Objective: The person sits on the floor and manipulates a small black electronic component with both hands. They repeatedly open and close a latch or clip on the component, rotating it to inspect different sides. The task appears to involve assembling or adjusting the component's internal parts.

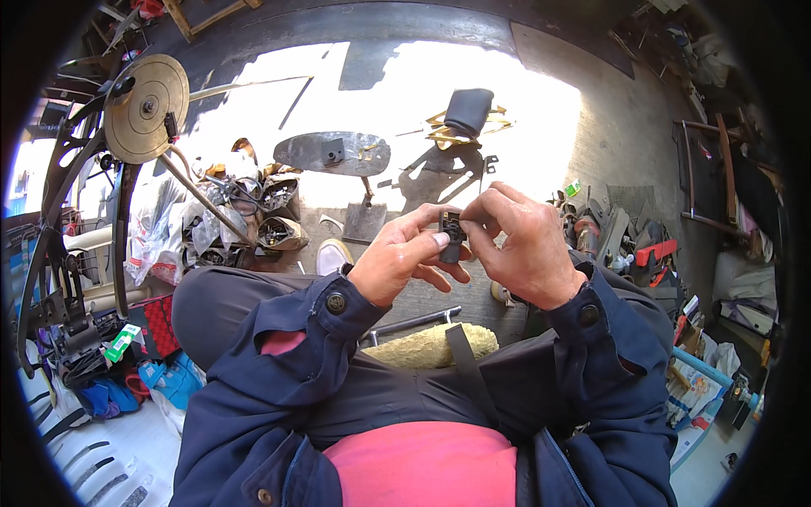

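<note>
In front of my lap, my left hand (395,260) grips a small black rectangular part (452,226) between thumb and fingers. Its upturned face has brass-coloured bits in a recess, too small to make out. My right hand (525,247) is closed in a pinch at the part's upper right edge. What its fingertips hold, if anything, is hidden. Below the hands, a yellowish fuzzy roll (414,348) lies between my legs, with a dark bar handle (414,323) beside it and a black strap (470,363) across it.
A small oval-topped stand (296,154) carries a black block. Beyond my hands is a stool with a dark seat (469,110). At left stand a round brass-coloured disc (145,108) on a black frame and open bags of metal parts (283,194). Tools and a red piece (655,253) clutter the right.
</note>
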A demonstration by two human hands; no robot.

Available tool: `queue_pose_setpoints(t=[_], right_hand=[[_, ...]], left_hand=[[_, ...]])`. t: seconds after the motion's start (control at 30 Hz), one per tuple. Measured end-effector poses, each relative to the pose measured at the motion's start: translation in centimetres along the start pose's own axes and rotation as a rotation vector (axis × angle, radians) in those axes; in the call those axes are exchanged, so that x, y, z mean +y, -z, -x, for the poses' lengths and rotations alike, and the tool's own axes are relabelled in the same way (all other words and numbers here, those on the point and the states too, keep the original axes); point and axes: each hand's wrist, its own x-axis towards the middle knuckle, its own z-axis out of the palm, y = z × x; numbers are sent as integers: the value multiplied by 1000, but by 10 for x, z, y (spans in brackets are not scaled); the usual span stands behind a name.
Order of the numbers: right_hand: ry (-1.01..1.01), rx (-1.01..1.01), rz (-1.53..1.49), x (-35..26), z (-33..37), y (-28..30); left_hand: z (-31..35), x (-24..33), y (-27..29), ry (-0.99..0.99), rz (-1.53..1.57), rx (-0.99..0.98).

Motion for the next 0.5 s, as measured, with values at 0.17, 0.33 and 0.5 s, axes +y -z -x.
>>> queue_pose_setpoints(t=[0.17, 0.33, 0.5], right_hand=[[-93, 8, -127, 2, -1, -2], [-149, -22, -174, 1, -3, 2], [-296, -15, -321, 3, -4, 5]], left_hand=[[-1, 1, 0, 3, -5, -8], [-1, 1, 0, -1, 10, -5], [0, 2, 0, -14, 29, 0]])
